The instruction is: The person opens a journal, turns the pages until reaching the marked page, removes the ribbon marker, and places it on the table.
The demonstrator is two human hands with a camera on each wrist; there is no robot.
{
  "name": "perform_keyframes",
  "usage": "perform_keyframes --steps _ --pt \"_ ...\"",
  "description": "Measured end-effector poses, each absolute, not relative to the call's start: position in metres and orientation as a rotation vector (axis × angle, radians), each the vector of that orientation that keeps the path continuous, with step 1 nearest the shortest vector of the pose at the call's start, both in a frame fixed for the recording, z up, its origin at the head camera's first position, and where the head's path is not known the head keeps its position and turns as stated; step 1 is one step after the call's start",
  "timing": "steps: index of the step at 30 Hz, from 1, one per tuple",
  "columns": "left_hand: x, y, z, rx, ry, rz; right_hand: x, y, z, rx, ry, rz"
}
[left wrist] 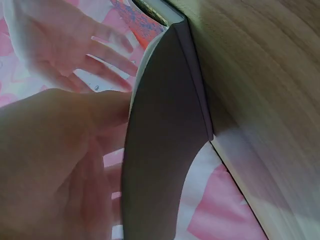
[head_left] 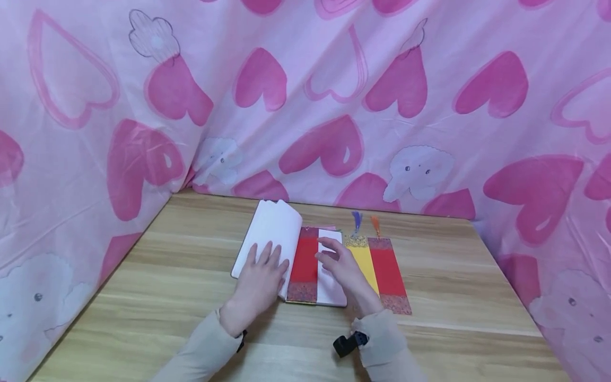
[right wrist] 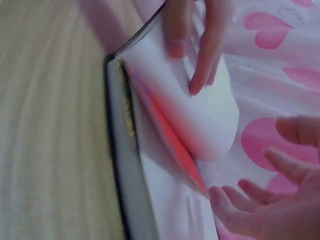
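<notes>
An opened notebook [head_left: 334, 294] with white pages and a dark cover [left wrist: 160, 135] lies on the table, its left side lifted off the tabletop. Fingers spread, my left hand [head_left: 260, 281] presses on the white left pages [head_left: 272, 228]. A red bookmark [head_left: 304, 260] with patterned ends lies on the right page along the fold. Just above that page, my right hand [head_left: 348, 273] hovers with loosely bent fingers and nothing in them; its fingertips [right wrist: 217, 197] are near the bookmark's edge in the right wrist view.
Right of the notebook, a yellow bookmark [head_left: 363, 260] with a blue tassel [head_left: 356, 220] and another red bookmark [head_left: 387, 270] with an orange tassel [head_left: 375, 225] lie side by side. A pink heart-patterned curtain [head_left: 305, 106] surrounds the wooden table [head_left: 468, 318] at the back and sides.
</notes>
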State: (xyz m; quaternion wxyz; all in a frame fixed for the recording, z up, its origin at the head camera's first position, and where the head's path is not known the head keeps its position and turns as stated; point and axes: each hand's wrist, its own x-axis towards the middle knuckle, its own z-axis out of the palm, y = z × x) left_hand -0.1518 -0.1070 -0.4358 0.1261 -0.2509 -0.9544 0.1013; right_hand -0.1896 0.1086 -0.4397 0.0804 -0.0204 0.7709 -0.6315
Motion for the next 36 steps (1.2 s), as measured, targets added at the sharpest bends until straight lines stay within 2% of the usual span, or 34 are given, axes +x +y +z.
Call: perform_keyframes --steps 7,13,29,36 --pt "-0.147 -0.107 -0.433 -0.647 -2.841 0.198 -0.205 0.103 -0.432 0.247 2.041 -2.060" --pt "-0.146 -0.106 -0.430 -0.603 -2.929 0.123 -0.212 0.099 -0.432 0.443 1.963 -1.988" --pt "-0.148 -0.108 -0.431 -0.613 -2.996 0.061 -0.221 0.086 -0.450 0.355 2.135 -1.721" --pt "-0.149 -0.108 -0.430 -0.628 -3.008 0.040 -0.221 0.089 -0.446 0.291 2.142 -1.700"
